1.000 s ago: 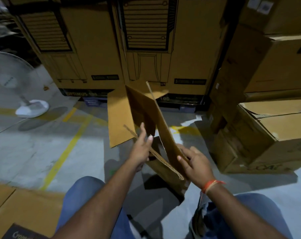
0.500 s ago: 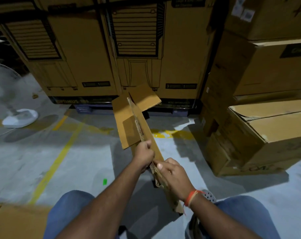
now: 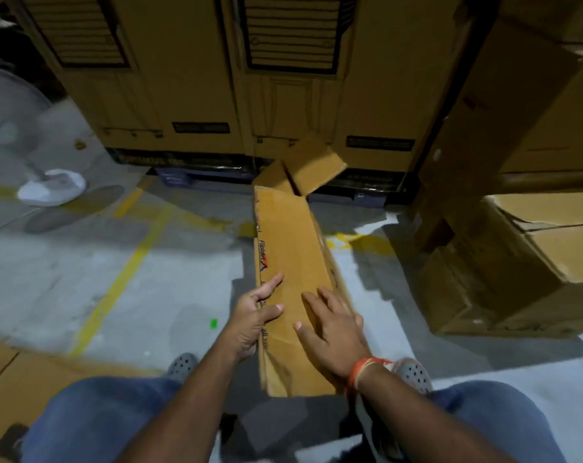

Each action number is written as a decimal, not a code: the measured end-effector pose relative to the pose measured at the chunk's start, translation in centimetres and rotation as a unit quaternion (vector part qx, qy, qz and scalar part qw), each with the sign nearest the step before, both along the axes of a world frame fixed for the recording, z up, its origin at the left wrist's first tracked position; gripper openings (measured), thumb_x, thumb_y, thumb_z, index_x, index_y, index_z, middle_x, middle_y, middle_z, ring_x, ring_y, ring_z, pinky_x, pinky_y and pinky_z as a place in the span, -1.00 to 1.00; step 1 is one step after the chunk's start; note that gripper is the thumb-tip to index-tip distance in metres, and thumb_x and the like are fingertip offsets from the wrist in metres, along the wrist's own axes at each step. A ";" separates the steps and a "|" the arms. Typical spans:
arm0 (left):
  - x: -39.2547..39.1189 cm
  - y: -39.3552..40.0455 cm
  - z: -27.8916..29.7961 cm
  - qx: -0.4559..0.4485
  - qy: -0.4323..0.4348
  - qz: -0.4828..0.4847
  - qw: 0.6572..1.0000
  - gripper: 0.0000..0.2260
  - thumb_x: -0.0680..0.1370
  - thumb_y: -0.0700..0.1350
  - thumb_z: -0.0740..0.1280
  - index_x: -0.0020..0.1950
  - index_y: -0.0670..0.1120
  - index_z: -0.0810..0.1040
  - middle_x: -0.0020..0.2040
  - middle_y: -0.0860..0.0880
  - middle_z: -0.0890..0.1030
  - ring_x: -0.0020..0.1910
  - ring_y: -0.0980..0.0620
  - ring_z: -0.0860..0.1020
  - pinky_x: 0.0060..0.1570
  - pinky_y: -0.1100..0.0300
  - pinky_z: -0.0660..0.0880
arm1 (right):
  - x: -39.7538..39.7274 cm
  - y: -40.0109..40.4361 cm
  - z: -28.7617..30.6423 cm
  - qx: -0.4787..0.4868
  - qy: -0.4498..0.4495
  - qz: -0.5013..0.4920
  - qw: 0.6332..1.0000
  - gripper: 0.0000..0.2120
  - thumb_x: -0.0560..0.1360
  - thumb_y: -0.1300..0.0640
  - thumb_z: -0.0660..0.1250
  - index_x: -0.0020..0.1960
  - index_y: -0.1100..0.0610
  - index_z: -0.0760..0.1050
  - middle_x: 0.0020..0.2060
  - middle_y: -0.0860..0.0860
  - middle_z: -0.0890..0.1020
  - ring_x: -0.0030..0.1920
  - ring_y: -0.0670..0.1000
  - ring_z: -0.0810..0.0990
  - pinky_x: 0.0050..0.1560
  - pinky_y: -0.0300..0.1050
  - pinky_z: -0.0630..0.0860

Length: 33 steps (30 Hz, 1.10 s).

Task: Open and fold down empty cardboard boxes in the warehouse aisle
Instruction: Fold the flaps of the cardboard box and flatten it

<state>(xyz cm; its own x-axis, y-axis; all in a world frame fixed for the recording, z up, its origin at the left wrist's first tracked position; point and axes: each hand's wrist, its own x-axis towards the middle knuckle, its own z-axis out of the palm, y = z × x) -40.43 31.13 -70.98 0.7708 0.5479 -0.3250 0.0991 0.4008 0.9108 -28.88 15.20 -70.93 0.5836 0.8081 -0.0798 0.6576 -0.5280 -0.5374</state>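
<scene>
Box (image 3: 291, 259) — flat, long axis away — flaps far

head-worn view, angled down, close over floor (image 3: 83, 262)

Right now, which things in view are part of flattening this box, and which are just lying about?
In the job:
- flattened box, far-end flaps sticking up
- left hand at its left edge
- right hand laid flat on top

Lying about:
- white fan base
- tall printed cartons
- stacked boxes on the right
- flat cardboard at lower left
</scene>
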 end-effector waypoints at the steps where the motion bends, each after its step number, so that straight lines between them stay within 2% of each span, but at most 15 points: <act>1: -1.5 1.5 -0.7 0.004 0.030 0.013 0.999 -0.45 0.47 -0.36 0.46 0.43 -0.04 0.54 0.35 -0.05 0.60 0.28 -0.07 0.61 0.11 0.09 0.61 | -0.4 0.6 -1.0 -0.037 0.019 0.023 0.999 -0.31 0.52 -0.37 0.10 0.59 -0.19 0.11 0.60 -0.02 0.12 0.57 0.06 0.10 0.50 0.15 0.17; 5: -6.1 5.8 -5.0 0.092 0.203 0.009 0.975 -0.45 0.52 -0.43 0.35 0.31 0.16 0.61 0.38 -0.03 0.58 0.24 0.12 0.60 0.15 0.28 0.52 | -1.0 1.9 -5.7 -0.174 0.100 0.075 0.977 -0.22 0.57 -0.18 0.29 0.64 -0.10 -0.04 0.63 0.08 0.00 0.60 0.16 0.03 0.55 0.06 0.05; 7: -7.2 6.3 -7.8 0.200 0.341 -0.050 0.917 -0.40 0.47 -0.42 0.31 0.35 0.15 0.61 0.38 -0.03 0.58 0.26 0.10 0.59 0.16 0.33 0.47 | -0.8 2.1 -8.2 -0.206 0.117 0.059 0.970 -0.20 0.56 -0.13 0.33 0.64 -0.11 -0.04 0.63 0.09 0.02 0.60 0.17 0.03 0.56 0.11 0.10; 8: -7.4 6.2 -8.8 0.230 0.399 -0.078 0.884 -0.37 0.46 -0.40 0.29 0.44 0.09 0.54 0.37 -0.06 0.58 0.14 0.05 0.62 0.06 0.29 0.51 | -0.7 2.2 -9.3 -0.216 0.126 0.046 0.967 -0.20 0.56 -0.10 0.34 0.64 -0.11 -0.04 0.63 0.08 0.03 0.60 0.17 0.04 0.56 0.11 0.12; 10: -7.3 6.3 -10.8 0.227 0.469 -0.126 0.844 -0.34 0.47 -0.33 0.30 0.54 0.09 0.40 0.32 -0.14 0.60 -0.22 0.06 0.60 -0.31 0.23 0.55 | -0.1 2.3 -11.2 -0.234 0.150 0.020 0.960 -0.21 0.56 -0.06 0.35 0.64 -0.12 -0.04 0.63 0.07 0.05 0.60 0.16 0.05 0.57 0.10 0.13; 11: -6.7 6.5 -11.6 0.230 0.492 -0.152 0.826 -0.39 0.49 -0.28 0.30 0.52 0.08 0.40 0.30 -0.16 0.59 -0.25 0.05 0.58 -0.38 0.22 0.53 | 0.4 2.3 -12.0 -0.241 0.160 0.007 0.957 -0.21 0.56 -0.05 0.35 0.63 -0.13 -0.03 0.62 0.08 0.05 0.59 0.17 0.06 0.57 0.11 0.15; 12: -6.1 6.9 -12.8 0.250 0.513 -0.174 0.802 -0.44 0.50 -0.23 0.30 0.50 0.04 0.38 0.33 -0.20 0.54 -0.10 -0.01 0.60 -0.28 0.20 0.55 | 1.0 2.4 -12.9 -0.249 0.165 -0.005 0.954 -0.21 0.56 -0.05 0.35 0.63 -0.14 -0.03 0.62 0.08 0.06 0.59 0.17 0.07 0.56 0.12 0.16; 13: -5.4 7.2 -14.2 0.283 0.537 -0.187 0.772 -0.43 0.52 -0.19 0.30 0.54 0.01 0.30 0.45 -0.26 0.41 0.15 -0.13 0.57 -0.06 0.13 0.56 | 1.7 2.5 -13.8 -0.254 0.167 -0.014 0.952 -0.21 0.56 -0.05 0.36 0.63 -0.15 -0.02 0.62 0.09 0.08 0.59 0.17 0.09 0.55 0.12 0.18; 14: -4.6 7.4 -15.5 0.320 0.551 -0.180 0.749 -0.37 0.55 -0.15 0.29 0.60 0.00 0.17 0.57 -0.30 0.19 0.39 -0.25 0.42 0.18 0.04 0.50 | 2.4 2.7 -14.8 -0.258 0.169 -0.020 0.951 -0.22 0.56 -0.05 0.36 0.63 -0.14 -0.02 0.61 0.10 0.09 0.58 0.17 0.10 0.55 0.12 0.19; 16: -2.8 7.5 -17.3 0.429 0.545 -0.127 0.709 -0.31 0.61 -0.07 0.25 0.66 -0.04 -0.02 0.64 -0.26 -0.11 0.61 -0.30 0.04 0.51 -0.19 0.20 | 3.8 3.3 -16.9 -0.264 0.164 -0.014 0.950 -0.21 0.56 -0.06 0.34 0.63 -0.15 -0.05 0.62 0.10 0.08 0.58 0.17 0.09 0.55 0.11 0.18; 18: -0.7 7.0 -17.7 0.567 0.470 -0.158 0.658 -0.27 0.60 0.06 0.22 0.67 -0.05 -0.06 0.65 -0.24 -0.18 0.63 -0.28 -0.09 0.54 -0.28 0.04 | 4.7 4.5 -18.9 -0.273 0.140 0.012 0.952 -0.18 0.58 -0.07 0.31 0.63 -0.17 -0.15 0.63 0.06 -0.02 0.61 0.17 0.00 0.56 0.15 0.14; 20: 1.4 6.8 -19.4 0.640 0.373 -0.241 0.627 -0.28 0.60 0.16 0.20 0.68 0.04 -0.07 0.65 -0.20 -0.25 0.63 -0.25 -0.18 0.54 -0.33 0.00 | 5.2 6.1 -21.0 -0.278 0.101 0.052 0.954 -0.16 0.60 -0.11 0.26 0.61 -0.22 -0.29 0.63 0.02 -0.18 0.62 0.18 -0.12 0.55 0.22 0.13; 23: 3.4 7.6 -23.3 0.614 0.392 -0.328 0.601 -0.30 0.63 0.20 0.17 0.67 0.12 -0.12 0.62 -0.13 -0.38 0.60 -0.22 -0.35 0.53 -0.34 -0.14 | 5.4 8.9 -24.0 -0.291 0.044 0.113 0.949 -0.17 0.62 -0.13 0.20 0.58 -0.23 -0.38 0.60 0.02 -0.34 0.61 0.18 -0.23 0.54 0.29 0.11; 28: 4.9 8.6 -28.4 0.597 0.427 -0.355 0.580 -0.25 0.62 0.32 0.10 0.62 0.21 -0.33 0.53 -0.05 -0.57 0.53 -0.22 -0.51 0.46 -0.46 -0.19 | 6.3 11.8 -28.5 -0.303 0.021 0.119 0.945 -0.14 0.61 -0.15 0.20 0.55 -0.25 -0.44 0.52 0.06 -0.51 0.58 0.22 -0.35 0.52 0.35 0.07; 33: 5.6 7.7 -31.2 0.636 0.425 -0.314 0.562 -0.18 0.55 0.39 0.16 0.65 0.18 -0.21 0.61 -0.12 -0.41 0.58 -0.27 -0.39 0.37 -0.56 -0.12 | 7.7 11.4 -31.0 -0.312 0.027 0.135 0.940 -0.09 0.60 -0.18 0.23 0.49 -0.31 -0.52 0.42 -0.01 -0.65 0.51 0.21 -0.51 0.43 0.47 0.11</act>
